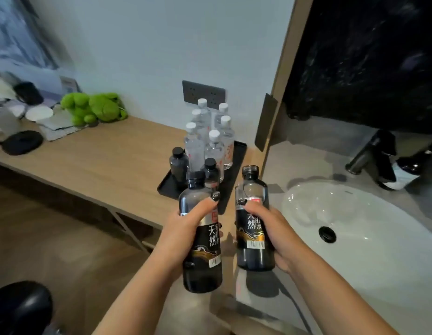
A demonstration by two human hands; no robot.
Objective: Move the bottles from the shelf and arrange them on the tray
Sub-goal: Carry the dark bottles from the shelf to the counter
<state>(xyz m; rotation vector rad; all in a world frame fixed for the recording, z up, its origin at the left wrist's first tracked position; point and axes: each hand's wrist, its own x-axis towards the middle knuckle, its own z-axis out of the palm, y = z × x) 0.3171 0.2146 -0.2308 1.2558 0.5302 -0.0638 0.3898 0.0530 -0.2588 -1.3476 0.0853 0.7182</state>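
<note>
Now each hand point(186, 228) point(270, 226) grips 1 smoky cylindrical plastic bottle point(201, 240) point(253, 226).

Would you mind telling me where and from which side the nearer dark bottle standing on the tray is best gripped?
Grip the nearer dark bottle at its black cap and neck, coming from above. It stands upright on the tray with clear bottles close behind it, so its sides probably offer little finger room.
</note>
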